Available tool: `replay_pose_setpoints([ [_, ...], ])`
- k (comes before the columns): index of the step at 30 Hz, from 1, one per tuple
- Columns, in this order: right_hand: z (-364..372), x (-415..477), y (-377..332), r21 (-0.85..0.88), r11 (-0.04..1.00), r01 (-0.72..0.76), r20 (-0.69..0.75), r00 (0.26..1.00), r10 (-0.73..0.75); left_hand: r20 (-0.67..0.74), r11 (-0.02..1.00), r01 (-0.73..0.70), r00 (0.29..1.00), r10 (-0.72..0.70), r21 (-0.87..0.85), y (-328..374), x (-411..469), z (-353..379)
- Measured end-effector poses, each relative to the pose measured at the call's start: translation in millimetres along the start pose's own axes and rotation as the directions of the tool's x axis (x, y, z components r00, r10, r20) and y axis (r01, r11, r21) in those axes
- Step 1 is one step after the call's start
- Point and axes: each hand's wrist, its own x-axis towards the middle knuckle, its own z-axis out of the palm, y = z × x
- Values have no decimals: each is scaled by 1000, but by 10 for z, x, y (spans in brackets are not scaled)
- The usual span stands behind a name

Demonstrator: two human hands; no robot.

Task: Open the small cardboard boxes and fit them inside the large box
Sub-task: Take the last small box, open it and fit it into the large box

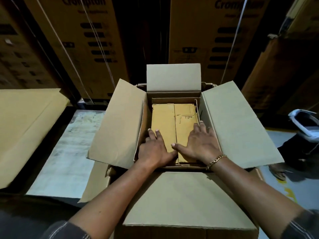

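The large cardboard box (240,123) stands in front of me with all its flaps spread outward. Inside it lies a smaller yellowish-brown cardboard box (172,118), its two top flaps meeting along a centre seam. My left hand (155,149) lies flat on the left flap, fingers together and reaching toward the left wall. My right hand (202,144) rests palm down on the right flap with fingers spread, a gold chain on its wrist. Neither hand grips anything. Part of the small box's near edge is hidden under my hands.
A flat sheet of cardboard (25,128) lies on a surface at the left, beside a pale worn tabletop (69,152). Tall printed cartons (82,45) bound with straps stand behind. At the right a person's foot (278,173) and a white object (305,125) sit on the floor.
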Motion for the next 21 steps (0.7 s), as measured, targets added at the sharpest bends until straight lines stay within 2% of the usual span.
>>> replay_pose_setpoints([
  [2,10,9,-24,-10,999,-34,12,999,34,8,1000,12,1000,-12,-1,41,23,-38],
  [4,-37,26,5,50,998,-41,19,999,40,44,999,19,999,-18,-33,70,30,-133],
  [7,-212,13,225,274,961,-20,36,999,10,73,973,26,997,-10,-230,-20,-17,-343],
  [10,-345,-12,611,479,877,-28,32,999,15,-16,830,24,999,-40,-557,-287,-68,-558],
  [13,-302,-2,889,494,865,-90,-2,995,104,-73,666,87,975,-208,-741,-613,-40,-630],
  [15,-166,-6,929,562,814,-148,17,986,168,-73,640,146,950,-303,-754,-695,-48,-559],
  [18,-5,-40,951,665,729,-162,9,978,210,-178,719,99,937,-300,-688,-678,-48,-429],
  [21,7,-75,1044,759,641,-115,-2,984,179,-195,661,55,934,-299,-748,-743,-31,-411],
])
